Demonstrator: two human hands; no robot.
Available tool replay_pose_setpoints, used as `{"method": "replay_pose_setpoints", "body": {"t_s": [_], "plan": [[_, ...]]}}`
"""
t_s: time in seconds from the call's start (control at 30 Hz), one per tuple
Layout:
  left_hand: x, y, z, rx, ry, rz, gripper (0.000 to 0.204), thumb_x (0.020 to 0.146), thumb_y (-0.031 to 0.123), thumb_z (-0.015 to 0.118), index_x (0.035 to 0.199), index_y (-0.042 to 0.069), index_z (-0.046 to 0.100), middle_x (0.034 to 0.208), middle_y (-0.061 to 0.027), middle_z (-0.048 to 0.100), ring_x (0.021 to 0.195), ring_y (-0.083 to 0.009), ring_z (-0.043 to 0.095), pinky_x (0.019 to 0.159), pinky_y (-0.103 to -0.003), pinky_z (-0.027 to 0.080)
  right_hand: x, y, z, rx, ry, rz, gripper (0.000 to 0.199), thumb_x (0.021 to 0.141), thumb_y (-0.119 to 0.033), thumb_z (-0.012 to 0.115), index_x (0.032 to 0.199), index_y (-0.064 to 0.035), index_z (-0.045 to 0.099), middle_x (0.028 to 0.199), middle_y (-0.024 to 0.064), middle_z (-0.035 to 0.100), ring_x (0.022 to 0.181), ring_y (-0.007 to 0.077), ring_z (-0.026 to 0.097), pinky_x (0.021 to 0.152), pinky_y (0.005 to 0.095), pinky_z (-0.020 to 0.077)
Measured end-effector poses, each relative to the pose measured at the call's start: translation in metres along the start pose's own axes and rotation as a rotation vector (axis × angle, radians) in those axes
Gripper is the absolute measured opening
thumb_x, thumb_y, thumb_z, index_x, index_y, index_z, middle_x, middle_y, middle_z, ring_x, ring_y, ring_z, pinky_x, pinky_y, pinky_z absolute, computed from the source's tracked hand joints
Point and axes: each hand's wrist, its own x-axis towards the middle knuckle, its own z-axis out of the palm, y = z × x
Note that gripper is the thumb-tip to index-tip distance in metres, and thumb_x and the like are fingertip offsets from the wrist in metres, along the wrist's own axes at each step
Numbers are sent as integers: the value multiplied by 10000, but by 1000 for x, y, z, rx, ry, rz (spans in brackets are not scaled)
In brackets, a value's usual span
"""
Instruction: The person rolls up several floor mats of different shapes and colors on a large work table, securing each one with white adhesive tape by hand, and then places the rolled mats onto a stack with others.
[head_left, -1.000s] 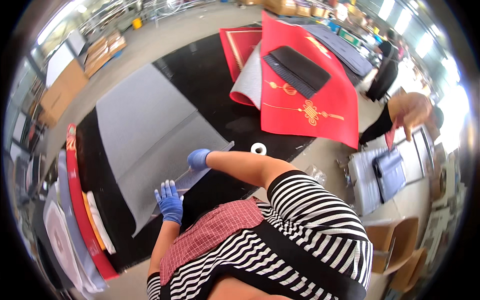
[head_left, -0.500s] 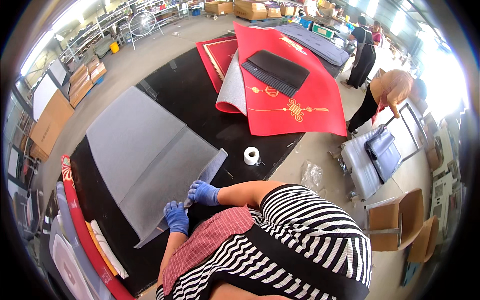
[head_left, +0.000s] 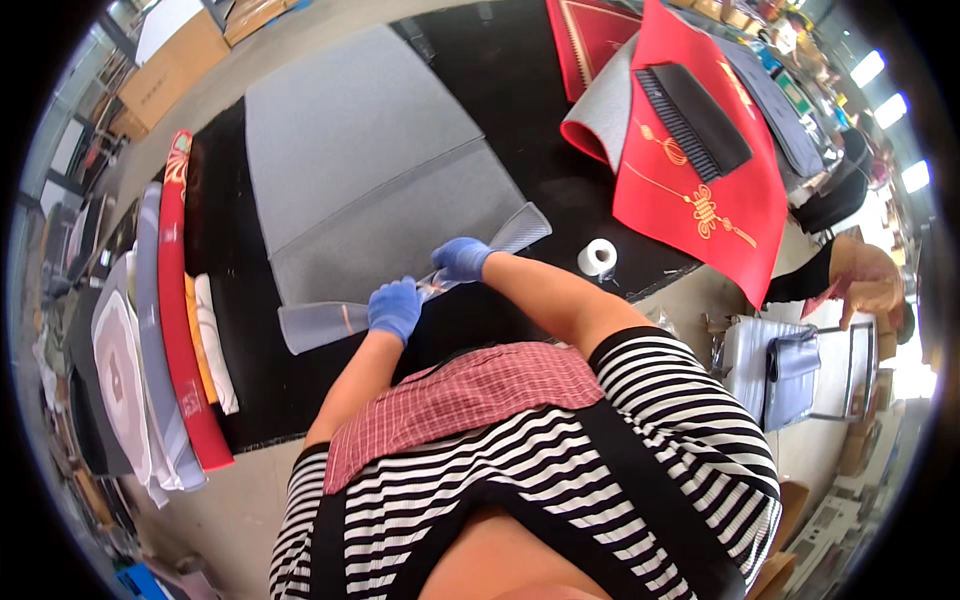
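Observation:
A long grey mat (head_left: 350, 130) lies on the black table (head_left: 480, 60), with a crease running across it. Its near edge is turned up into a fold, showing a lighter blue-grey face with some orange marks. Both my hands wear blue gloves. Fingers of my left hand (head_left: 396, 308) are closed on the folded edge, left of its middle. Just to the right and a little farther away, my right hand (head_left: 462, 260) grips the same edge. My fingertips are partly hidden in the fold.
A white tape roll (head_left: 597, 257) stands right of the mat. Red printed mats (head_left: 700, 220) with a black brush (head_left: 695, 120) on top lie at the far right. Rolled mats, one of them red (head_left: 180, 330), line the left edge. A person (head_left: 860, 275) bends beside a cart (head_left: 750, 360).
My view has swung so the mat appears more upright. The near edge is turned over farther, showing more of its lighter face. Both hands still grip it.

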Motion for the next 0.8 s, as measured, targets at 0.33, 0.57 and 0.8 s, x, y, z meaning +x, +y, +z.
{"method": "replay_pose_setpoints", "body": {"t_s": [0.33,0.57,0.8], "plan": [[10,-3,-11,-37,-133,-66,544,978,591,468,1021,92,680,978,-187,730,957,-357,708,842,-481,542,-92,35,-15,-452,511,43,460,926,-533,582,1040,-102,696,1039,119,699,1096,302,624,1022,448,417],[15,-2,-25,-92,-209,-139,547,982,586,469,1022,83,680,981,-180,731,968,-366,701,848,-494,536,-73,53,-40,-334,124,201,574,946,-621,495,1019,-89,698,1065,143,698,1083,308,646,925,448,482],[15,-4,-24,-129,-227,-152,572,969,612,475,1049,87,688,1016,-181,731,987,-359,702,864,-487,537,-74,64,-47,-294,56,335,677,926,-704,449,1000,-76,692,964,137,712,934,342,699,816,457,540]]}}
